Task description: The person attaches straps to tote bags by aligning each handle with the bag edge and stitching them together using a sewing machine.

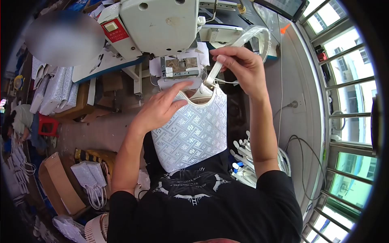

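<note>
A pale silver-white patterned handbag (190, 133) rests against my lap, its curved opening facing the machine. My left hand (158, 109) lies at the left side of that opening, fingers stretched out and the thumb near the rim. Between the thumb and fingers of my right hand (245, 71) is a white strap (214, 72), whose lower end meets a small metal fitting at the bag's top right corner. A clear-wrapped part of the strap loops up behind the hand. Just beyond the bag is the sewing machine's metal work plate (180, 67).
The large white machine head (162, 24) stands ahead. Several white straps (243, 174) hang by my right side. At left are stacked patterned pieces (60, 89), a cardboard box (60, 184), finished-looking bags (89, 176), a red stool (48, 125) and another person (20, 121). Windows line the right.
</note>
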The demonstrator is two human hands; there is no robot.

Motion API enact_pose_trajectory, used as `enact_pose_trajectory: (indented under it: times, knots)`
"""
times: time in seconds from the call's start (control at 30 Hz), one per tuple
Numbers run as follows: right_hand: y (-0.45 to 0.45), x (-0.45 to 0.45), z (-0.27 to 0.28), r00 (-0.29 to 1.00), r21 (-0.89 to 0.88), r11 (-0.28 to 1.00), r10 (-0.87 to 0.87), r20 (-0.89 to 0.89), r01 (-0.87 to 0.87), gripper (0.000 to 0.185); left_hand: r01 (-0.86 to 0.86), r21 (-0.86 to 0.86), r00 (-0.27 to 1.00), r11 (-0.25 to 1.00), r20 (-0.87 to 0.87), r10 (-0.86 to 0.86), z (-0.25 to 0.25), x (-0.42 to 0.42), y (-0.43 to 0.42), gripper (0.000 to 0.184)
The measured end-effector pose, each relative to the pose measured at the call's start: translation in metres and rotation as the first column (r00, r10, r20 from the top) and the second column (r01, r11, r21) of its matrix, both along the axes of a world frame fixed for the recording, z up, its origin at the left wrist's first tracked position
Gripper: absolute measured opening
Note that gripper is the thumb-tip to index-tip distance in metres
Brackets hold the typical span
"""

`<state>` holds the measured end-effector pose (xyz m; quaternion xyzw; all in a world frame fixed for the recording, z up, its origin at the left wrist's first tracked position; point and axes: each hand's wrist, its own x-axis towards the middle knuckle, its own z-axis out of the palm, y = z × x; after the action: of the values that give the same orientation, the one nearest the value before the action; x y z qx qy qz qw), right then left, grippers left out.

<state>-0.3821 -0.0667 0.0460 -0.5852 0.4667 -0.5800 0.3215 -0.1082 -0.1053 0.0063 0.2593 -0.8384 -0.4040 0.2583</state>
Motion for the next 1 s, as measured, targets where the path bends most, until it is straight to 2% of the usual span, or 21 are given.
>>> enact_pose_trajectory:
  times: [0.03, 0.17, 0.2, 0.27, 0.43, 0.53, 0.57, 0.67, 0.87, 0.93, 1.0]
  knots:
    - [0.001, 0.01, 0.0, 0.995, 0.024, 0.996, 0.083, 0.053, -0.084, 0.018, -0.027, -0.037, 0.999, 0.999, -0.037, 0.026, -0.001, -0.004, 0.004, 0.026]
    - [-0.005, 0.037, -0.014, 0.98, 0.094, 0.982, 0.153, 0.124, -0.165, 0.018, -0.016, -0.029, 0.993, 0.999, -0.116, 0.012, 0.004, -0.009, 0.001, 0.028]
    - [-0.007, 0.038, -0.014, 0.98, 0.091, 0.981, 0.158, 0.122, -0.17, 0.018, 0.046, 0.057, 0.999, 0.997, -0.032, -0.044, 0.007, -0.005, -0.002, 0.03]
    - [-0.011, 0.034, -0.014, 0.995, 0.049, 0.995, 0.083, 0.063, -0.086, 0.019, 0.155, 0.245, 0.975, 0.957, 0.117, -0.188, 0.01, -0.001, -0.008, 0.033]
    - [-0.006, 0.045, -0.007, 0.994, -0.002, 0.999, -0.042, -0.098, 0.042, 0.019, 0.246, 0.221, 0.959, 0.944, 0.089, -0.271, 0.007, 0.003, -0.013, 0.039]
    - [-0.005, 0.044, -0.009, 0.992, 0.022, 0.999, -0.031, -0.119, 0.034, 0.017, 0.274, 0.199, 0.955, 0.941, 0.063, -0.291, 0.008, 0.0, -0.012, 0.039]
    - [-0.004, 0.043, -0.009, 0.991, 0.033, 0.999, -0.029, -0.128, 0.033, 0.017, 0.273, 0.199, 0.955, 0.941, 0.062, -0.29, 0.008, -0.001, -0.011, 0.039]
    - [-0.004, 0.037, -0.007, 0.996, 0.022, 0.999, -0.026, -0.09, 0.028, 0.014, 0.118, 0.215, 0.991, 0.969, 0.028, -0.127, 0.009, -0.008, -0.006, 0.037]
    - [0.003, 0.035, -0.009, 0.997, -0.08, 0.997, 0.015, -0.072, -0.021, 0.018, 0.172, 0.226, 0.985, 0.959, -0.045, -0.166, -0.002, -0.006, -0.009, 0.032]
    - [0.02, 0.039, -0.001, 0.982, -0.022, 0.997, 0.069, -0.175, -0.074, 0.018, 0.17, 0.231, 0.984, 0.958, -0.1, -0.15, -0.009, -0.004, -0.009, 0.03]
    - [0.025, 0.036, -0.001, 0.968, 0.012, 0.995, 0.098, -0.229, -0.098, 0.019, 0.146, 0.248, 0.989, 0.958, -0.057, -0.136, -0.009, -0.005, -0.009, 0.03]
